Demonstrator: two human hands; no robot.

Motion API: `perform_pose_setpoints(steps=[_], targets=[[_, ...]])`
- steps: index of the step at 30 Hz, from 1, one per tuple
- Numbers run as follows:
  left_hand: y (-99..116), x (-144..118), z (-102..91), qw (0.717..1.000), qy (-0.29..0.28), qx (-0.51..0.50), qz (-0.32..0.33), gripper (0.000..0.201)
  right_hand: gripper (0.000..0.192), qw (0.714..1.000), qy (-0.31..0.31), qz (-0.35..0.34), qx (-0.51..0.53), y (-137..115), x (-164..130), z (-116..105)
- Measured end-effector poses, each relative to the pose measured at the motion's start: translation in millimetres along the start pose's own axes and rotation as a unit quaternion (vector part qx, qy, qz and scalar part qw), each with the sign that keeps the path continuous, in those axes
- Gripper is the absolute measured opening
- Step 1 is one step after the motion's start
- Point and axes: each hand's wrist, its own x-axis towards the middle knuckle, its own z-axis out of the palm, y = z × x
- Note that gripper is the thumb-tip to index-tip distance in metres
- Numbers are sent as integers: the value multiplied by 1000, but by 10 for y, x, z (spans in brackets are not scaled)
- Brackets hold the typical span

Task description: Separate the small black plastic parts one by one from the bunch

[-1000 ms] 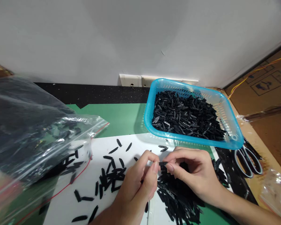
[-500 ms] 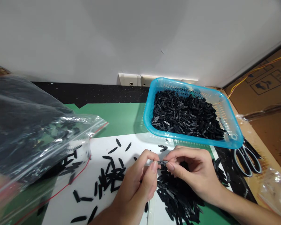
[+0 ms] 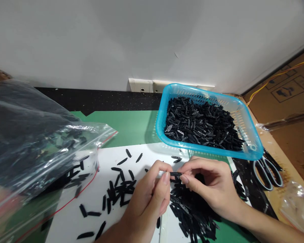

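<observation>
Head view: both bare hands meet low in the frame, just right of centre, with one small black strip between them. The left hand pinches the strip's left end between thumb and forefinger, its other fingers curled in beneath. The right hand has thumb and forefinger pressed together on the right end. Only the middle of the strip shows, lying nearly level across the picture, so how much of each end sits under the fingertips cannot be told.

The step in hand looks like close two-handed handling of a single piece. The next move, I judge, calls for a light, steady pinch on both sides, since a piece this slim could twist or slip if one side pulls harder.

The strip is at the fingertips of both hands, in front of the palms and apparently above the loose pile at the lower right, which the right hand partly covers. Scattered pieces lie left of the left hand on a white sheet. Beyond the hands, right of centre, stands a blue basket with a heap of similar strips inside. A clear plastic bag fills the left edge.
</observation>
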Motion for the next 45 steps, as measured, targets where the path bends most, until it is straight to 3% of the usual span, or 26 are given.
perform_pose_setpoints(steps=[4, 8, 11, 15, 17, 22, 26, 32, 35, 36, 39, 45], targets=[[87, -29, 26, 999, 21, -17, -22, 43, 6, 999, -17, -43, -17, -40, -23, -86], [160, -39, 34, 998, 34, -31, -46, 54, 19, 994, -30, -96, -36, -68, -47, -147], [142, -22, 14, 997, 16, -38, -59, 71, 19, 988, -44, -129, -78, -59, -57, -84], [22, -24, -8, 997, -11, -63, -50, 98, 6, 965, -92, -202, -140, -38, -102, 85], [-51, -50, 2, 997, -8, -63, -43, 104, 6, 957, -115, -204, -170, -30, -142, 162], [-108, -119, 84, 999, 21, -30, -19, 111, 12, 951, -126, -159, -234, -18, -212, 266], [-31, -121, 107, 1000, 0, -16, 1, 105, 14, 951, -138, -140, -238, -18, -211, 265], [-39, -47, -16, 998, -59, -1, -19, 89, 11, 988, -87, -53, -114, -89, -163, 198], [-14, -17, -34, 998, -52, 19, -22, 70, 12, 998, -47, 14, -33, -127, -134, 146], [9, -13, -30, 998, -37, 34, -32, 61, 13, 999, -35, 42, -1, -131, -123, 129], [83, -12, -10, 996, -64, 68, -8, 47, 18, 990, -16, 113, 83, -121, -84, 93], [78, -34, -19, 996, -74, 50, -17, 42, 30, 976, -9, 158, 151, -85, -11, 80]])
